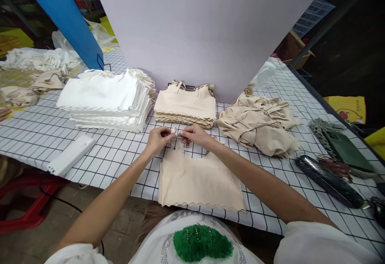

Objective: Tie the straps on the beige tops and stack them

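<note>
A beige camisole top (201, 180) with a scalloped hem lies flat at the table's front edge, its straps pointing away from me. My left hand (161, 139) pinches the top of its left strap. Close beside it, my right hand (194, 135) is closed with fingertips at the same strap; exactly what they grip is too small to make out. Just beyond my hands sits a neat stack of folded beige tops (185, 103). To its right lies a loose heap of beige garments (261, 123).
A tall stack of white tops (105, 99) stands at left, with a white power strip (72, 154) before it. At right are a dark green phone case (349, 152) and a black plastic-wrapped object (329, 180). A big pale panel (207, 35) rises behind the stacks.
</note>
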Tool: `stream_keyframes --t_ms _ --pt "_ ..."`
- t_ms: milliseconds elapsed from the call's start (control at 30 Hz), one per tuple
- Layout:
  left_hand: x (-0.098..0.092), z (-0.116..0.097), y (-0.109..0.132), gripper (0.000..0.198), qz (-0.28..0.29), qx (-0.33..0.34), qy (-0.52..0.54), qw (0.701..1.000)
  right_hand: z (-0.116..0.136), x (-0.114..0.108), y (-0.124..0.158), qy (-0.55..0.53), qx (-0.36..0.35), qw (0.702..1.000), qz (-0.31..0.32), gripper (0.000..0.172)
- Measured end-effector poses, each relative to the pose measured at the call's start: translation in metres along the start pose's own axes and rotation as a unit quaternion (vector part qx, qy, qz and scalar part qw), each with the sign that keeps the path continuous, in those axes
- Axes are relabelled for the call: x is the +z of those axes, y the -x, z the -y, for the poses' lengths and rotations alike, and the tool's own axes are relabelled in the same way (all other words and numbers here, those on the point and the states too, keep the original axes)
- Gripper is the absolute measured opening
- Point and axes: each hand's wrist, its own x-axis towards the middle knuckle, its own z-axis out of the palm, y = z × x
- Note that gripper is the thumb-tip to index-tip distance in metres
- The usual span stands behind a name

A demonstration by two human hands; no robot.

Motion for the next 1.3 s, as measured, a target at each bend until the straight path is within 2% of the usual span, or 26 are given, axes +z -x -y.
stream_keyframes --t_ms 100,167,267,400,533,633,700,767,833,933,1000,1067,1133,1200,1267,1300 --pt "0.002 -0.010 0.011 0.021 -0.017 0.057 0.022 0.998 0.005 0.007 0.004 -0.108 0.048 0.992 0.049 0.047" --pt "0.004 -0.016 0.017 0.017 -0.030 0.103 -0.002 0.994 0.008 0.011 0.007 -0.158 0.061 0.984 0.061 0.050" --pt "0.006 -0.021 0.022 0.015 -0.035 0.148 -0.025 0.988 0.013 0.015 0.009 -0.220 0.047 0.974 0.017 0.049" --pt "0.006 -0.018 0.024 0.015 -0.023 0.132 -0.015 0.991 0.021 0.010 0.009 -0.277 -0.016 0.960 -0.047 0.045" --pt "0.006 -0.013 0.024 0.014 -0.011 0.099 -0.006 0.995 0.026 0.000 0.007 -0.257 -0.082 0.959 -0.084 0.041" --pt "0.004 -0.013 0.025 0.011 -0.022 0.076 -0.018 0.997 0.025 -0.004 0.009 -0.130 -0.190 0.966 -0.120 0.029" --pt "0.000 -0.016 0.027 0.017 -0.048 0.062 0.008 0.997 0.020 -0.004 0.013 0.020 -0.302 0.943 -0.139 0.016" --pt "-0.003 -0.022 0.033 0.029 -0.032 0.020 0.087 0.996 0.015 -0.002 0.017 0.173 -0.404 0.887 -0.144 0.018" --pt "-0.005 -0.030 0.043 0.041 0.026 -0.043 0.188 0.981 0.010 0.000 0.021 0.296 -0.465 0.822 -0.143 0.028" --pt "-0.003 -0.042 0.057 0.048 0.091 -0.113 0.288 0.947 0.006 0.005 0.025 0.427 -0.483 0.752 -0.137 0.030" --pt "0.001 -0.047 0.064 0.046 0.093 -0.133 0.314 0.935 0.004 0.008 0.027 0.471 -0.475 0.732 -0.129 0.028" --pt "0.004 -0.048 0.066 0.044 0.075 -0.141 0.325 0.932 0.004 0.010 0.029 0.477 -0.469 0.734 -0.117 0.028" --pt "0.006 -0.048 0.066 0.042 0.053 -0.141 0.326 0.933 0.005 0.009 0.032 0.441 -0.463 0.764 -0.089 0.029" --pt "0.004 -0.047 0.064 0.038 0.043 -0.126 0.307 0.942 0.008 0.007 0.038 0.360 -0.431 0.827 -0.038 0.029" --pt "0.002 -0.048 0.064 0.033 0.046 -0.100 0.266 0.958 0.013 0.004 0.044 0.260 -0.359 0.896 0.021 0.027" --pt "0.001 -0.049 0.064 0.030 0.050 -0.086 0.243 0.965 0.015 0.003 0.047 0.220 -0.318 0.921 0.041 0.026"
